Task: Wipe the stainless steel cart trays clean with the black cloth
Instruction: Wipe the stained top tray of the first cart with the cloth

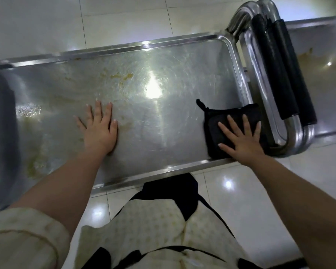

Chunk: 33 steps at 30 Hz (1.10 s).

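The folded black cloth [231, 123] lies at the right end of the stained stainless steel cart tray [163, 105], pressed flat under the right hand [241, 138] with fingers spread straight, beside the foam-padded cart handles [279, 74], while the left hand [99, 129] rests open-palmed on the tray's middle.

The folded black cloth [216, 123] lies at the right end of the flat stainless steel tray [163, 129], under the right hand [242, 141]
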Tool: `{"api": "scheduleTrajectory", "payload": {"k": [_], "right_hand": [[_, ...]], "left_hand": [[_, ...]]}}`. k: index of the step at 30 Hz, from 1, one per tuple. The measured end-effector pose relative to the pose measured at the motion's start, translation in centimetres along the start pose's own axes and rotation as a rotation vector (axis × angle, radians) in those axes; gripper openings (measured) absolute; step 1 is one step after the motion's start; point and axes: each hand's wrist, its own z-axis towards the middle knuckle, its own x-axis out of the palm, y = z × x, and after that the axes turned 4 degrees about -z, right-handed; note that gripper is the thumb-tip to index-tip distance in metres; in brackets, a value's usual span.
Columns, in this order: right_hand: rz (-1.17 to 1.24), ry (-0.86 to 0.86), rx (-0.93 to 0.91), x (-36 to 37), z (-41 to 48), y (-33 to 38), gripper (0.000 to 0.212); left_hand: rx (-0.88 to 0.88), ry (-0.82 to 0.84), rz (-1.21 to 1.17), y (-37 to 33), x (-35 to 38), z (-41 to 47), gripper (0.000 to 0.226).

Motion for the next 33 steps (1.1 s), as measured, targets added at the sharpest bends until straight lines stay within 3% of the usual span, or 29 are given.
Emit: {"api": "scheduleTrajectory", "payload": {"k": [3,9,12,16,23,33], "right_hand": [[0.005,-0.001,-0.028,0.4,-0.3,3.2,0.073],[0.02,-0.119,-0.388,-1.1,-1.2,19.6,0.069],[0.015,-0.071,-0.486,-2.3,-1.6,26.4,0.067],[-0.013,-0.051,-0.519,-3.1,-1.0,27.2,0.068],[-0.049,-0.193,-0.642,-1.6,0.0,24.4,0.066],[0.0,-0.175,-0.264,-11.2,18.2,29.1,0.064]], "left_hand": [[-0.01,0.018,0.031,0.0,-0.1,-0.1,0.057],[0.02,0.051,-0.025,0.4,-1.5,-0.4,0.057],[0.028,0.023,-0.048,1.8,-1.8,-0.9,0.057],[-0.047,-0.007,-0.033,4.7,-2.7,-0.4,0.056],[-0.065,-0.003,0.028,7.5,-4.0,3.2,0.056],[0.004,-0.1,-0.007,8.7,-2.7,3.8,0.055]]}}
